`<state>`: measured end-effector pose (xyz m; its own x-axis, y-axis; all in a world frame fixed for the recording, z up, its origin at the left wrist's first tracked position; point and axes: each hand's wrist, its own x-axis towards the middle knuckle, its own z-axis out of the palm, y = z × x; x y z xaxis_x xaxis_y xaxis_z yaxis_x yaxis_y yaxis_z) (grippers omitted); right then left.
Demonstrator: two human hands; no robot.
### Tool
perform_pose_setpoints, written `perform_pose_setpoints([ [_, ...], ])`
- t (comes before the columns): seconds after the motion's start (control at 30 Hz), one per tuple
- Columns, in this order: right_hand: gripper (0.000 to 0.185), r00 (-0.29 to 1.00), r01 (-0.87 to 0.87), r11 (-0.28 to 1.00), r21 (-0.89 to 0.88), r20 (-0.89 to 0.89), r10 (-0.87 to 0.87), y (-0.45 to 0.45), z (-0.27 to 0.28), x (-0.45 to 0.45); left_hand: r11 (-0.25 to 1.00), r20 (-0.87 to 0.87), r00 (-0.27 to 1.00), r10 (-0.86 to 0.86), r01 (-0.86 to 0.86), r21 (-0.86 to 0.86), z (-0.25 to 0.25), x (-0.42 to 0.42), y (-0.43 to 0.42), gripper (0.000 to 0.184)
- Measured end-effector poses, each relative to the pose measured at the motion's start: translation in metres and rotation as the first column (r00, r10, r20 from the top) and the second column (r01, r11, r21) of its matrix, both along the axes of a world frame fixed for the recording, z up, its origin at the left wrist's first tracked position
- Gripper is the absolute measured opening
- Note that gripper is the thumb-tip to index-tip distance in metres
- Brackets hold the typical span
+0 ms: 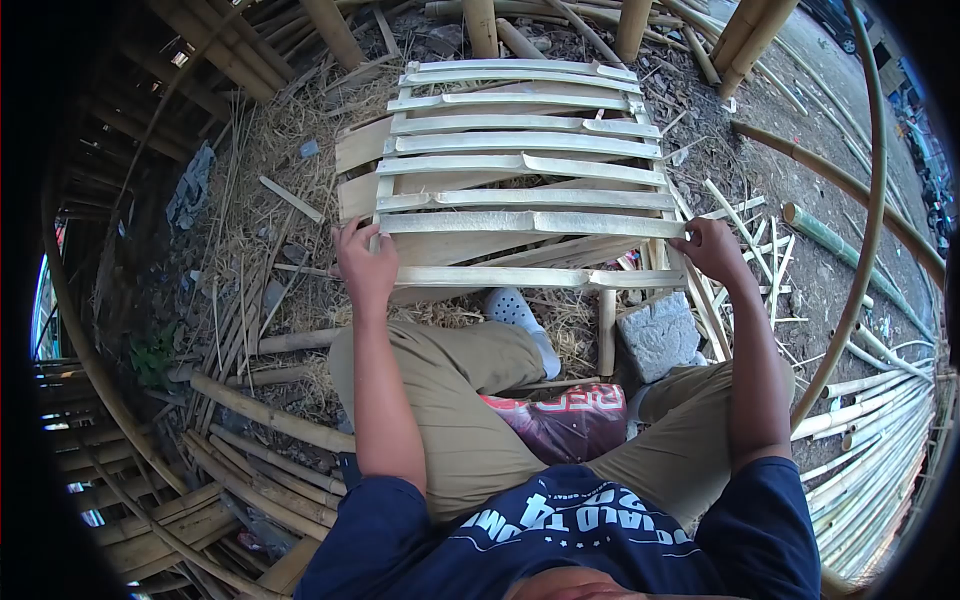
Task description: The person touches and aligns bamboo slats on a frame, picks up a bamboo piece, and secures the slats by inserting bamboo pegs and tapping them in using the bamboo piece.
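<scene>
A frame of pale split-bamboo slats [520, 143] lies in front of me, several slats crossing two side rails. My left hand [366, 262] is closed at the left end of one bamboo slat [600, 223], near the left rail. At that slat's other end, my right hand [712, 250] pinches its tip beside the right rail. Nearest my body, another slat [500, 276] spans the frame below both hands. Wider flat boards [358, 150] show beneath the slats.
A grey stone block [660, 335] and a printed red sack [570, 420] sit between my legs. Cut bamboo strips [870, 430] are stacked at right. Bamboo poles [270, 415] lie at left, and a curved pole [878, 180] rises at right. Upright posts [480, 28] stand behind the frame.
</scene>
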<state>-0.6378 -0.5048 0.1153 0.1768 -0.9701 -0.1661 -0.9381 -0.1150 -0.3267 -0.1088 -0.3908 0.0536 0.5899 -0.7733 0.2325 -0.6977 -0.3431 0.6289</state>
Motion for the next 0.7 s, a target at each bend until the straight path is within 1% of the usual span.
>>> perform_pose_setpoints([
  [0.2,0.047,1.0,-0.027,1.0,0.015,-0.006,0.027,-0.002,-0.004,-0.002,0.997,0.014,0.999,0.05,-0.05,0.055,0.01,-0.007,0.002,0.027],
  [0.3,0.048,0.999,-0.033,0.999,0.015,-0.009,0.033,-0.002,-0.008,-0.002,0.996,0.019,0.998,0.068,-0.068,0.054,0.01,-0.009,0.001,0.027],
  [0.4,0.051,0.998,-0.028,0.999,0.023,-0.049,0.029,0.0,-0.004,0.0,0.999,0.004,0.999,0.04,-0.04,0.008,0.011,-0.008,0.002,0.029],
  [0.5,0.055,0.998,-0.025,1.0,-0.005,-0.065,0.025,0.002,0.0,0.004,0.998,0.038,0.997,0.066,-0.067,0.014,0.013,-0.012,0.002,0.031],
  [0.6,0.059,0.999,-0.019,1.0,-0.025,-0.051,0.018,0.003,0.0,0.005,1.0,0.051,0.999,0.005,-0.006,0.023,0.016,-0.009,0.003,0.033],
  [0.7,0.059,0.999,-0.048,0.99,-0.133,-0.03,0.044,0.004,-0.004,0.004,1.0,-0.005,1.0,-0.025,0.025,0.009,0.013,-0.005,0.001,0.032],
])
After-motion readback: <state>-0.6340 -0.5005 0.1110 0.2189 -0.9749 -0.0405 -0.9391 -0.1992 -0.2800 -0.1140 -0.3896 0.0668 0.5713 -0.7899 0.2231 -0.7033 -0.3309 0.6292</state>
